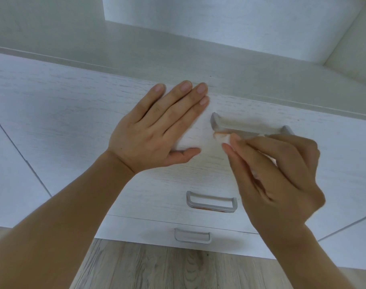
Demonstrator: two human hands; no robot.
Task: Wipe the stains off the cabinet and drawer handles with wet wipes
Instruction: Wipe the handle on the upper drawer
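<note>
A person's left hand [157, 126] lies flat, fingers straight and close together, on the white wood-grain top drawer front [73, 105], just left of its brushed-silver bar handle [250, 127]. The right hand [278, 176] pinches a small white wet wipe [222, 137], its tip tinged orange, between thumb and fingertips and holds it against the handle's lower left edge. Below, the second silver drawer handle [211, 202] shows an orange-brown smear along its underside, above a third silver handle [192, 235] and grey wood-plank floor [178, 268].
</note>
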